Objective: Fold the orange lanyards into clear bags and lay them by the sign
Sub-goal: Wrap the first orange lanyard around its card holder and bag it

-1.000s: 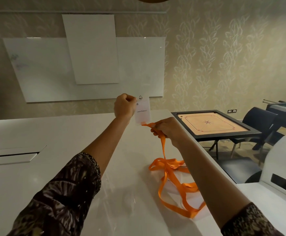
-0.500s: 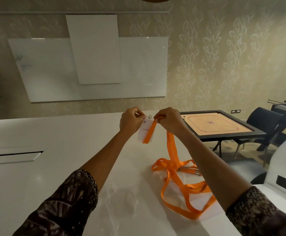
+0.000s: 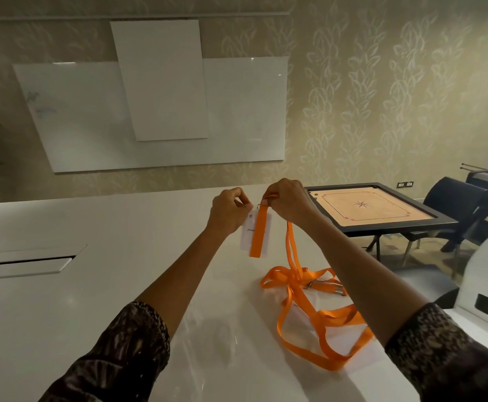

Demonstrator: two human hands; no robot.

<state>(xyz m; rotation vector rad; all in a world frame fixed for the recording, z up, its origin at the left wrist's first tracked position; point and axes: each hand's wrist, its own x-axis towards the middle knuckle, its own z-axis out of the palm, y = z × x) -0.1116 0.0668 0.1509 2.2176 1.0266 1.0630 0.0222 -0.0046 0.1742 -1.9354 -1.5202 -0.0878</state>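
**First fold going in, up off the counter**

Both hands are working raised above the counter (image 3: 92,285). The left hand (image 3: 228,211) is pinching the top of a pale tag (image 3: 246,236), fingers curled tight on it. The right hand (image 3: 287,203) is pinching the orange lanyard (image 3: 258,233) at the crown of a fold, just beside the tag's ring. One short folded length is hanging flat across the tag's face. The rest is trailing down from the right hand into a loose tangle on the counter, with metal clips (image 3: 328,288) lying in it.

Whether that tag is one of the clear bags, I cannot tell, and no sign is showing.

To do this step well, I'd be matching each new fold to the tag's length and trapping the stack under the left thumb. I'd also be feeding strap up slowly so the tangle isn't snagging on those clips. Twists look like the main risk, so flattening each pass before pinching it should be paying off.
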